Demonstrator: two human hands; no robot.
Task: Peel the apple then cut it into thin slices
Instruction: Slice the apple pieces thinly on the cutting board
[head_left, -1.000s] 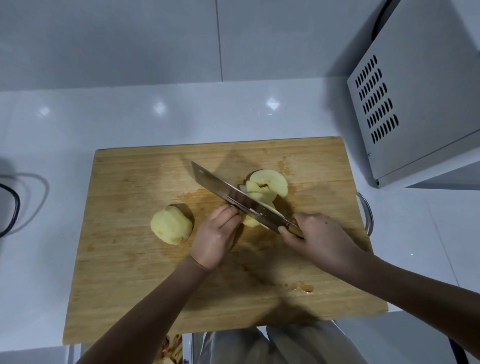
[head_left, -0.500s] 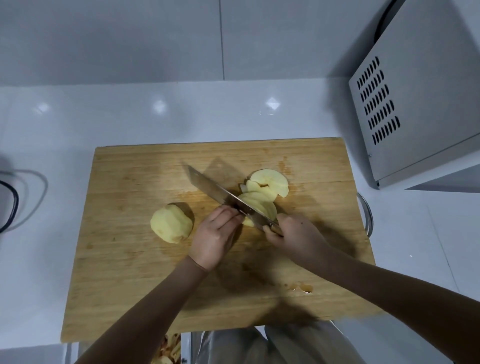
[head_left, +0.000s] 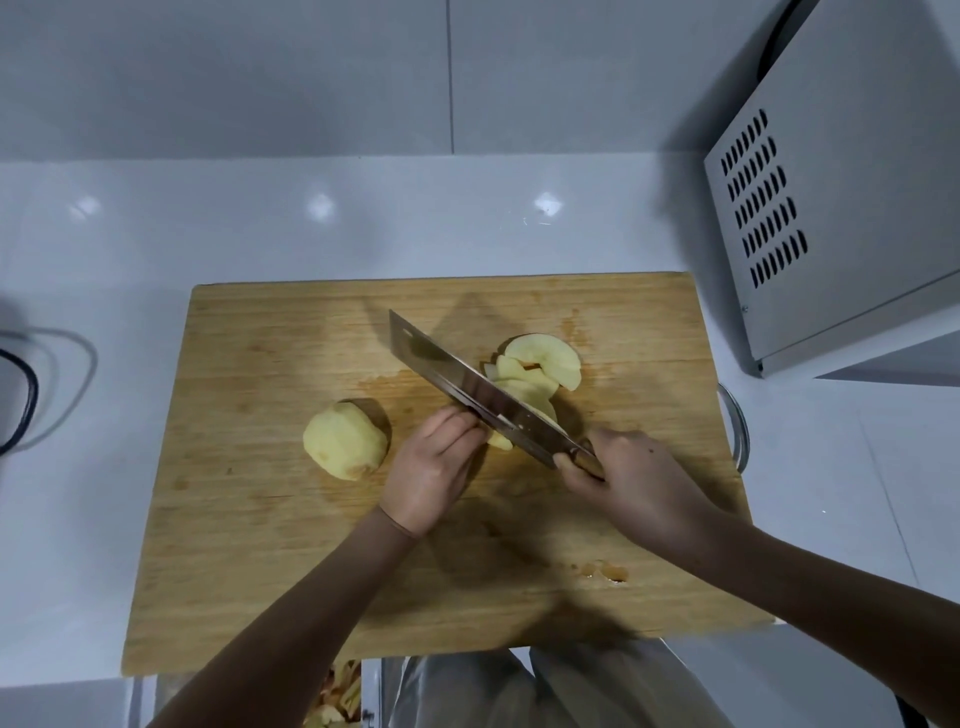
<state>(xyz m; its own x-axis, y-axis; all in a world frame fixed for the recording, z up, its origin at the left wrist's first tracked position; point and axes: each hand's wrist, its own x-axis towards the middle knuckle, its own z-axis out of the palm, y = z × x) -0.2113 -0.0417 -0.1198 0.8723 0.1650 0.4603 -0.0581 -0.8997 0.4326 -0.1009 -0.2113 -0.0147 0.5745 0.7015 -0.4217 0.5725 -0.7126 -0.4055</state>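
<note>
On the wooden cutting board (head_left: 260, 519) a peeled apple half (head_left: 345, 439) lies left of centre. My left hand (head_left: 434, 470) holds down another apple piece (head_left: 500, 440), mostly hidden under its curled fingers and the blade. My right hand (head_left: 631, 483) grips the handle of a cleaver (head_left: 467, 392), whose blade runs diagonally up-left, edge against the held piece. Several cut apple slices (head_left: 543, 358) lean in a fan just beyond the blade.
A grey metal appliance (head_left: 841, 182) with vent slots stands at the right on the white counter (head_left: 208, 218). A black cable (head_left: 23, 400) loops at the left edge. Apple peels (head_left: 340, 696) show below the board's near edge. A metal ring (head_left: 737, 431) peeks from under the board's right side.
The cleaver slid forward and back through the held apple piece; my right hand drew back toward the lower right. My left hand stayed in place on the piece.
</note>
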